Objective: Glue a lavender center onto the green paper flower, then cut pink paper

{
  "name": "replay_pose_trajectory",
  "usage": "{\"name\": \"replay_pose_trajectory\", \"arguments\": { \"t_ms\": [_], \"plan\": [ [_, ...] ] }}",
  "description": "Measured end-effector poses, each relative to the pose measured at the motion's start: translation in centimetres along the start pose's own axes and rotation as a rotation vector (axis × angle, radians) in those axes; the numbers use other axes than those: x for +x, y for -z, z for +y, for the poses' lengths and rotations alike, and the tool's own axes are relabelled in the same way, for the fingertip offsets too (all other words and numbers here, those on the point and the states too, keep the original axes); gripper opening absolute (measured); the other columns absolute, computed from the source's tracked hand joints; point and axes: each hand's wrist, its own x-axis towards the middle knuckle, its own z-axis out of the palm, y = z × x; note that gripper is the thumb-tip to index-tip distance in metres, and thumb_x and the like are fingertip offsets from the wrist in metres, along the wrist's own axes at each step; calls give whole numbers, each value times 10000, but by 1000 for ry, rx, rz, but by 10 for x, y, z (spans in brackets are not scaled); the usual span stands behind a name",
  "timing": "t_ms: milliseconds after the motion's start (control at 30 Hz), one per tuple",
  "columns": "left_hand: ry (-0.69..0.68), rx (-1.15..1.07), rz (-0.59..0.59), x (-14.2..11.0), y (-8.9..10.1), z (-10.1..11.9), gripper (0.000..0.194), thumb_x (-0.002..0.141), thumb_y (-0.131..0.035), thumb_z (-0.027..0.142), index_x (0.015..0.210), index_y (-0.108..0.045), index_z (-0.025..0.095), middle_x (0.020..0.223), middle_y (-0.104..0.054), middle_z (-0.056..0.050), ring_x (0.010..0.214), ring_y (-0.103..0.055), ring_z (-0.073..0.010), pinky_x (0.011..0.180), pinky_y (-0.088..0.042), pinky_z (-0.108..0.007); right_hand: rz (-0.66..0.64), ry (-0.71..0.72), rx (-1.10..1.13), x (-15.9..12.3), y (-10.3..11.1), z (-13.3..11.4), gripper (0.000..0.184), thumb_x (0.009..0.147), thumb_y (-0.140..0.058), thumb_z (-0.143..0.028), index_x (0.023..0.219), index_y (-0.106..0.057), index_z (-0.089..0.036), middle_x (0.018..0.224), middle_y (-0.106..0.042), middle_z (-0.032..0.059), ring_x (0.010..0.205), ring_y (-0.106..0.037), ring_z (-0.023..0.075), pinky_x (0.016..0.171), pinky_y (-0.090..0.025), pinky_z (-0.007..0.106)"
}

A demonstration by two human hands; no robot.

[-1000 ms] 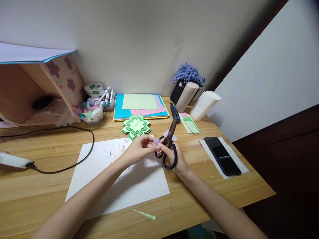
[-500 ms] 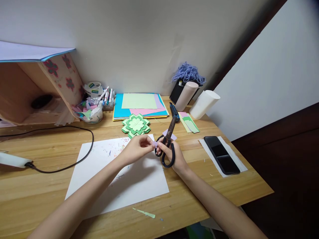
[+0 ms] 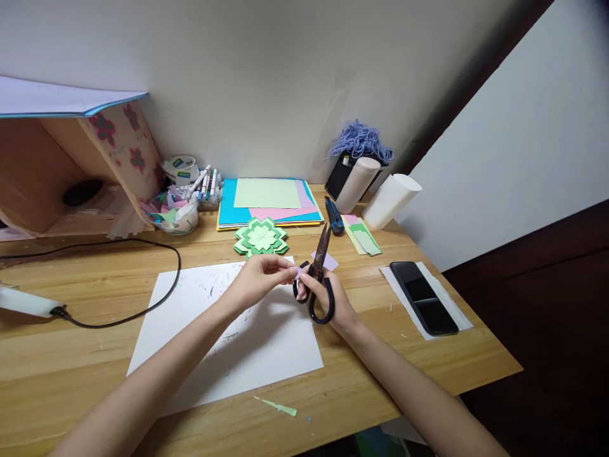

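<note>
Between the fingertips of my left hand (image 3: 259, 279) is a small piece of purple paper (image 3: 298, 273), pinched above the white sheet (image 3: 271, 362). My right hand (image 3: 335, 301) holds black-handled scissors (image 3: 321, 251), blades pointing up and away, and its thumb and finger also touch the purple piece. The piece is small and partly covered by fingers, so its exact shape cannot be made out. Just behind my hands lies a flat purple paper (image 3: 330, 261). A layered green paper flower (image 3: 261, 237) rests beyond my left hand.
Coloured sheets (image 3: 228, 197) are stacked at the back, beside a blue cutter (image 3: 334, 217) and paper strips (image 3: 361, 235). A phone (image 3: 423, 298) lies right. Left are a tub of scraps (image 3: 176, 219), markers (image 3: 205, 184) and a black cable (image 3: 178, 273). A pale green offcut (image 3: 276, 406) lies in front.
The scissors have tilted and dropped slightly, their tips now short of the blue cutter. My fingers have shifted a little on the purple piece, which both hands still touch.
</note>
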Motion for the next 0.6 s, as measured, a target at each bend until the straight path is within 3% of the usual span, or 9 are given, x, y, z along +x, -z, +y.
{"name": "replay_pose_trajectory", "arguments": {
  "t_ms": [167, 333, 600],
  "plan": [
    [34, 4, 124, 1, 8, 7, 299, 650, -683, 372, 810, -670, 119, 759, -659, -66, 693, -573, -146, 672, -462, -273, -183, -201, 210, 0, -2, 11, 519, 783, -347, -648, 822, -512, -157, 628, -575, 24, 532, -554, 132, 580, -480, 288],
    [18, -14, 210, 2, 15, 9, 311, 644, -693, 343, 848, -646, 113, 803, -659, -82, 704, -591, -147, 679, -468, -271, -277, -217, 23, -10, -6, 14, 572, 785, -292, -680, 812, -504, -148, 599, -556, 18, 490, -537, 112, 521, -450, 244],
    [35, 0, 286, 2, 15, 6, 326, 632, -699, 305, 874, -579, 122, 671, -632, -33, 622, -579, -120, 632, -454, -245, -352, -267, -89, -16, -8, 9, 622, 727, -285, -743, 762, -482, -154, 525, -503, -12, 401, -462, 82, 418, -371, 194]
  ]
}}
